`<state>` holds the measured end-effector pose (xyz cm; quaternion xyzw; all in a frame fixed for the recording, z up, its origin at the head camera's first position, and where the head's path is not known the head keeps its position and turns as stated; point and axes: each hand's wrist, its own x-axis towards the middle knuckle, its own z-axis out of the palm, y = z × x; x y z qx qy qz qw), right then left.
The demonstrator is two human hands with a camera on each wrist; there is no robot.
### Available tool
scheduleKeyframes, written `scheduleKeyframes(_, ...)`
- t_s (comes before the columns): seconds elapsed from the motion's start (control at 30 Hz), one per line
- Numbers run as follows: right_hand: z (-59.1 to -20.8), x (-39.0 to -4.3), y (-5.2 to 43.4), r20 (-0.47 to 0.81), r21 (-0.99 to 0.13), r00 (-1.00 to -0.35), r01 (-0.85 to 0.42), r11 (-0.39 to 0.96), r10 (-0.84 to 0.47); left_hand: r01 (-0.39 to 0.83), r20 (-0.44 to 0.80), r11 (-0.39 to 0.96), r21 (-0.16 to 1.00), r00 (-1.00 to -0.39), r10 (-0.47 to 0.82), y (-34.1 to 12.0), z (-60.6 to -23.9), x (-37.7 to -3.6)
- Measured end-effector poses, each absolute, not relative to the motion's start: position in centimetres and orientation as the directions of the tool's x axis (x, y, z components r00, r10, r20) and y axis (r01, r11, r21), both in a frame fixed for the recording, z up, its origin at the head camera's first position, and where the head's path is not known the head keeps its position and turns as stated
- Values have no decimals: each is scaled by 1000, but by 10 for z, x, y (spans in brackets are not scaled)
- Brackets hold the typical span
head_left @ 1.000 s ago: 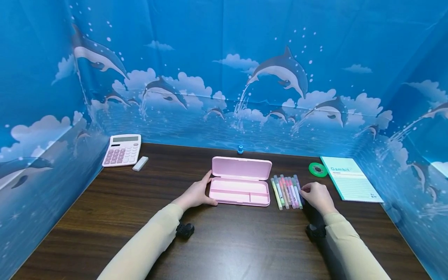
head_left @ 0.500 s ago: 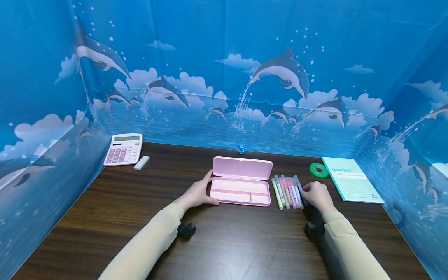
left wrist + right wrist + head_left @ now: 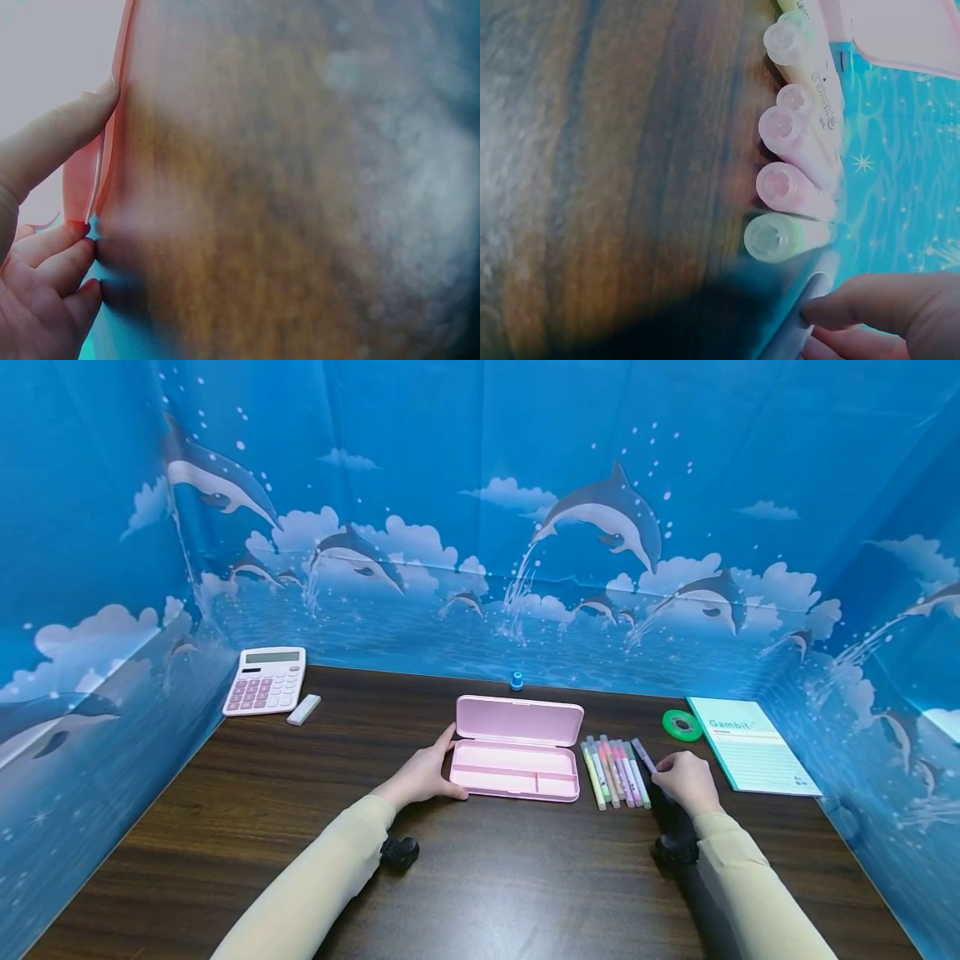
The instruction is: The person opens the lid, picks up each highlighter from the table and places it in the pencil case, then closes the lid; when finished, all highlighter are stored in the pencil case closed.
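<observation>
A pink pencil case point(image 3: 514, 770) lies with its lid raised, its divided tray facing up. My left hand point(image 3: 422, 774) grips its left end; in the left wrist view the thumb point(image 3: 64, 135) is against the front edge and the other fingers are bent at the end. Right of the case, several pastel markers point(image 3: 615, 772) lie side by side in a row. Between thumb and fingers, my right hand point(image 3: 686, 783) pinches a purple marker point(image 3: 642, 755) at the row's right end. That marker slants, its far end close to the row, its near part hidden by the hand.
Beyond the right hand are a green tape roll point(image 3: 682, 725) and a notepad point(image 3: 752, 745). A calculator point(image 3: 263, 682) and a small white block point(image 3: 303, 710) lie at the far left. A small blue object point(image 3: 516, 681) stands behind the case, by the dolphin-print curtain point(image 3: 420, 460).
The purple marker has come away from the row's right side and now slants, its near end drawn rightward by my right hand. My left hand and the pencil case stay in place.
</observation>
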<state>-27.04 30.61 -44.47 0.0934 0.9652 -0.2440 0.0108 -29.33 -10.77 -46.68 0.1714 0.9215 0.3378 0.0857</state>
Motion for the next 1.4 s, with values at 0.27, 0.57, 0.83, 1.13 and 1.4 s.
scheduleKeyframes(0.27,-442,-265,307,36,-486,-988,112,867,148,247,-54,717,652,-928,368,-108,-467,-294)
scheduleKeyframes(0.57,-437,-263,293,45,-464,-995,63,884,94,255,-50,726,638,-928,370,-107,-465,-294)
scheduleKeyframes(0.83,-426,-263,271,55,-406,-998,16,914,42,230,-69,735,638,-933,352,-107,-461,-291)
scheduleKeyframes(1.13,-424,-272,243,54,-389,-999,-21,921,0,231,-69,729,645,-932,356,-106,-463,-293)
scheduleKeyframes(1.4,-431,-277,218,88,-384,-994,-91,919,-62,227,-77,733,641,-931,356,-107,-463,-292)
